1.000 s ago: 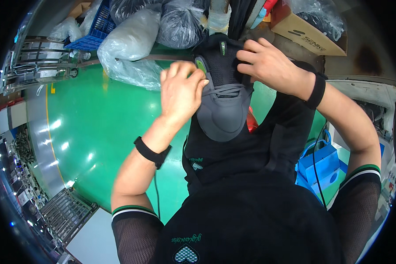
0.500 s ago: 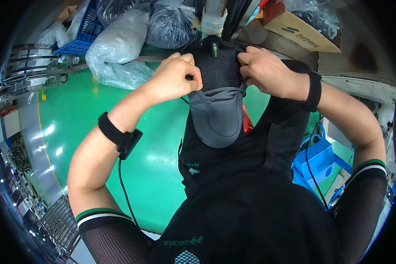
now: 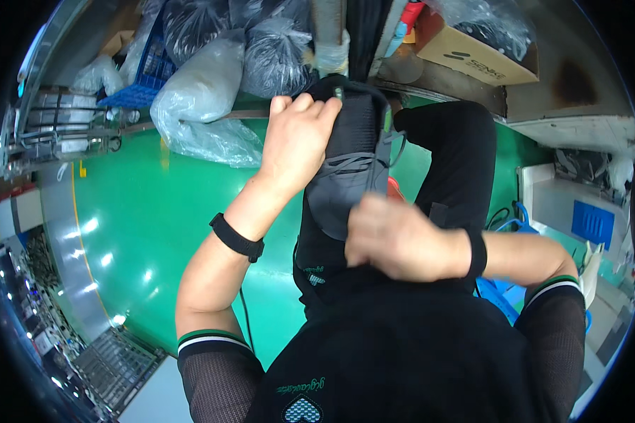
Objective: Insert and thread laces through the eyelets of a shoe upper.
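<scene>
A dark grey and black lace-up shoe lies over my lap, its toe cap toward my body and its opening away from me. My left hand is closed on the left side of the shoe near the tongue, fingertips at the top by a small green tab. Grey laces cross the middle of the shoe, with a loop sticking out on the right. Beside the toe, my right hand is blurred by motion, fingers bent; whether it holds anything cannot be made out.
Clear plastic bags and a blue crate stand beyond the green floor at the far left. A cardboard box sits on a metal ledge at the far right. A blue object shows beside my right forearm.
My right hand has left the upper right side of the shoe and come down beside its toe. The left hand has shifted up toward the tongue, and the shoe has turned slightly.
</scene>
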{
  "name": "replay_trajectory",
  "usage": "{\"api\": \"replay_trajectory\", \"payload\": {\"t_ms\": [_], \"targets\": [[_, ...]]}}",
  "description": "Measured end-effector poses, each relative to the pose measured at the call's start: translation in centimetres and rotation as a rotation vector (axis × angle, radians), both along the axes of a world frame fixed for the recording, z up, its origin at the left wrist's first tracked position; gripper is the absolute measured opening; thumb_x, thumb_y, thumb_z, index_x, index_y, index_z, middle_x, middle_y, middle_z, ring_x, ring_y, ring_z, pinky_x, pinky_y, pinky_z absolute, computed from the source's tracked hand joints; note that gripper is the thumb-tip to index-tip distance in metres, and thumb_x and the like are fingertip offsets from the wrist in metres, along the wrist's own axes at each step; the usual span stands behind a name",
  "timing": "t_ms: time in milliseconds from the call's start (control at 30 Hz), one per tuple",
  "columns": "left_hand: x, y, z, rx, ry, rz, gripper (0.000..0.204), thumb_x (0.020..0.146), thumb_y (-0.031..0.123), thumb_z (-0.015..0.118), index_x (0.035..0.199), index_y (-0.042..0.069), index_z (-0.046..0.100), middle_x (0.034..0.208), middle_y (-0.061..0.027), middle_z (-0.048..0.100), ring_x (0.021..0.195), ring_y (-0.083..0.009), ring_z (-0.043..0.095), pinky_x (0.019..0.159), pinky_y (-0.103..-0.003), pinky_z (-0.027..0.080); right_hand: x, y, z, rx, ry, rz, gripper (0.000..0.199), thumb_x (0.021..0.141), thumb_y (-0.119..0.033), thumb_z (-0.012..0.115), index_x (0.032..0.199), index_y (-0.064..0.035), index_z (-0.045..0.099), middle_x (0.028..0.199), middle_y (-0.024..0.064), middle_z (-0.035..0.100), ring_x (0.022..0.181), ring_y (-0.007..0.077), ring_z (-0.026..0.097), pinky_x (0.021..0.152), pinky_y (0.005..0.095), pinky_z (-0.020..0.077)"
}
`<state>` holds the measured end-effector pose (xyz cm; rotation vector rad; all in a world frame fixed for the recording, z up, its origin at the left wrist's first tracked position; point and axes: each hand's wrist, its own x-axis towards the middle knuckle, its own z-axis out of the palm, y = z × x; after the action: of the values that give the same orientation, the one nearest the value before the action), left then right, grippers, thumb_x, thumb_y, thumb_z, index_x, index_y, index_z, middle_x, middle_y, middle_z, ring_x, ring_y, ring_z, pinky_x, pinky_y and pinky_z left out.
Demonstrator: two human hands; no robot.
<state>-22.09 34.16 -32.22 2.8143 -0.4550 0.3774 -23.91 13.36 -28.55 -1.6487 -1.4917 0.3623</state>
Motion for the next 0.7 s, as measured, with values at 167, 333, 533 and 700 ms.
{"api": "replay_trajectory", "payload": {"t_ms": [167,333,533,700], "targets": [[0.3,-1.2,-0.9,-0.017,0.151,-0.136,0.028,0.080,0.000,0.061,0.107,0.005,0.054,0.074,-0.0065,0.060,0.077,-0.0254,0.057,0.076,-0.037,0.038,-0.1,-2.5,-1.5,-0.017,0.405,-0.193,0.005,0.085,-0.005,0.065,0.085,-0.0040,0.060,0.083,0.0045,0.057,0.077,0.0203,0.060,0.066,0.0303,0.0491],[1.3,-1.5,-1.3,-0.323,0.297,-0.090,0.038,0.077,0.007,0.071,0.110,0.004,0.052,0.078,-0.0069,0.059,0.080,-0.0252,0.057,0.081,-0.038,0.041,1.1,-3.1,-3.2,-0.012,1.080,-0.454,0.014,0.099,-0.011,0.049,0.092,-0.0019,0.056,0.069,-0.0034,0.049,0.062,0.0036,0.044,0.056,0.0211,0.0373],[0.9,-1.7,1.2,-0.100,0.134,-0.082,0.039,0.072,0.009,0.074,0.108,0.006,0.059,0.089,-0.0062,0.061,0.101,-0.0299,0.055,0.086,-0.046,0.040,4.4,-5.7,-2.2,0.044,1.369,-0.485,0.021,0.099,-0.009,0.049,0.112,0.0026,0.061,0.090,0.0072,0.065,0.078,0.0111,0.065,0.062,0.0223,0.0519],[1.0,-1.9,0.1,0.125,0.083,-0.044,0.009,0.074,0.007,0.068,0.081,0.006,0.063,0.087,-0.0046,0.061,0.095,-0.0259,0.057,0.080,-0.036,0.037,5.0,-5.0,-4.4,0.109,1.311,-0.503,0.019,0.096,-0.005,0.052,0.110,0.0034,0.061,0.090,0.0080,0.066,0.068,0.0099,0.064,0.052,0.0198,0.0479]]}}
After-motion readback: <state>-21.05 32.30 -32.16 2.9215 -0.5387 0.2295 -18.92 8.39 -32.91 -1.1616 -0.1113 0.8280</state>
